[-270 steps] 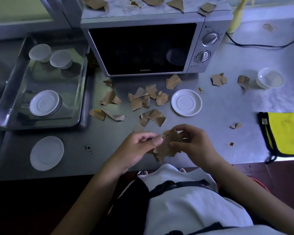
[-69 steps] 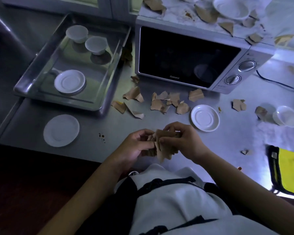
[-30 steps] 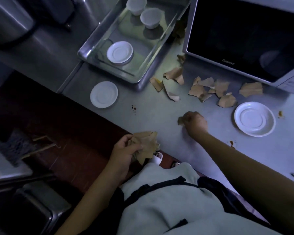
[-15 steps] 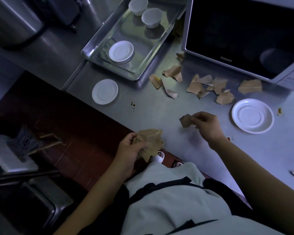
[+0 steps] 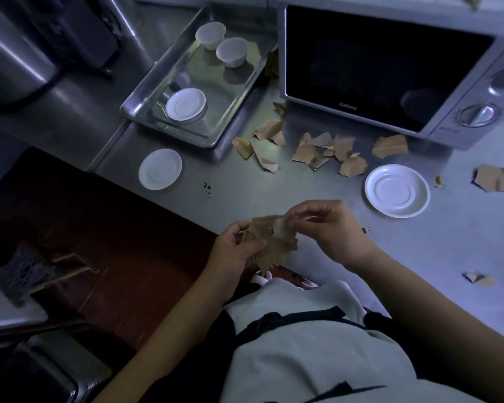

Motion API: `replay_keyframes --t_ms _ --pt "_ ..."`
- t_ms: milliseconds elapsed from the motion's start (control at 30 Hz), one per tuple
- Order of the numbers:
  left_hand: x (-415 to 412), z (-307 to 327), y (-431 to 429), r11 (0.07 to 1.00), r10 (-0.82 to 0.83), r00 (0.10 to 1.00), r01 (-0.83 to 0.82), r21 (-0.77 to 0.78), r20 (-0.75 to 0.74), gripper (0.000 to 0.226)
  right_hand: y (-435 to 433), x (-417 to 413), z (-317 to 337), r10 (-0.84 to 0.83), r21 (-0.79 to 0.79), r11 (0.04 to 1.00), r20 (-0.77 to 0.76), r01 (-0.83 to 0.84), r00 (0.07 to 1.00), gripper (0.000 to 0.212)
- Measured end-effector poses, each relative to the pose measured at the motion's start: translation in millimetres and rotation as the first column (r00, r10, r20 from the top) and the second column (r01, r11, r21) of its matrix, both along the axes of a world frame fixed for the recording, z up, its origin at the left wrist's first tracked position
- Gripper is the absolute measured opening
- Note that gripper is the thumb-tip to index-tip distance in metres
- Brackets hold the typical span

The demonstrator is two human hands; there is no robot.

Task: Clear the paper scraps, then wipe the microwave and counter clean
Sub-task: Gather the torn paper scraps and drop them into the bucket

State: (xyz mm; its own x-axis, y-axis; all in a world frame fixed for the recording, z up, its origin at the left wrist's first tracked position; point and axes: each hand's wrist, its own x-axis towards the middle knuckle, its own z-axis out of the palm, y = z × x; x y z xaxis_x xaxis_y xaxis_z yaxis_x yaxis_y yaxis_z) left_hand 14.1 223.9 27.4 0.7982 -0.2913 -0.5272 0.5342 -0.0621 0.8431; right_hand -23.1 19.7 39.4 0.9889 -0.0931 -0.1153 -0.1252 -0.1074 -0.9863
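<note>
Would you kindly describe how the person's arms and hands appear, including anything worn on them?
Both forearms are bare up to the edge of the picture: no sleeves, gloves, watch or rings show. The left hand and right hand are uncovered, with short nails as far as the dim light lets me tell. On the body, a pale top crossed by a dark strap is visible.

The shiny metal desk (image 5: 274,196) fills the middle of the frame. On it, at the upper right, stands a microwave (image 5: 390,71). A metal tray (image 5: 146,109) sits at the upper middle. Brown paper scraps (image 5: 317,152) lie in front of the microwave. One white saucer (image 5: 160,169) lies near the left edge, another saucer (image 5: 397,191) at the right. Small dark spots (image 5: 207,187) mark the desk between them.
</note>
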Motion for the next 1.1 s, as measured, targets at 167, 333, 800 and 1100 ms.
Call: replay_keyframes --t_ms 167,333,800,1100 --pt "-5 6 -20 0.983 -0.130 0.992 0.129 -0.129 0.002 0.035 -5 -19 -7 -0.143 -0.083 0.986 0.035 0.145 0.989 0.032" --pt "-5 11 -30 0.967 -0.220 0.975 0.215 -0.135 -0.020 0.046 0 -31 -10 -0.193 0.242 0.951 -0.018 0.191 0.981 0.035" --pt "40 6 -33 0.982 -0.182 0.983 0.182 0.058 -0.002 0.028 6 -6 -21 -0.258 0.357 0.867 -0.274 0.347 0.926 0.018" --pt "122 -7 26 0.999 0.016 0.995 -0.012 0.043 -0.103 0.027 16 96 -61 -0.377 -0.329 0.904 -0.310 0.273 0.873 0.018"
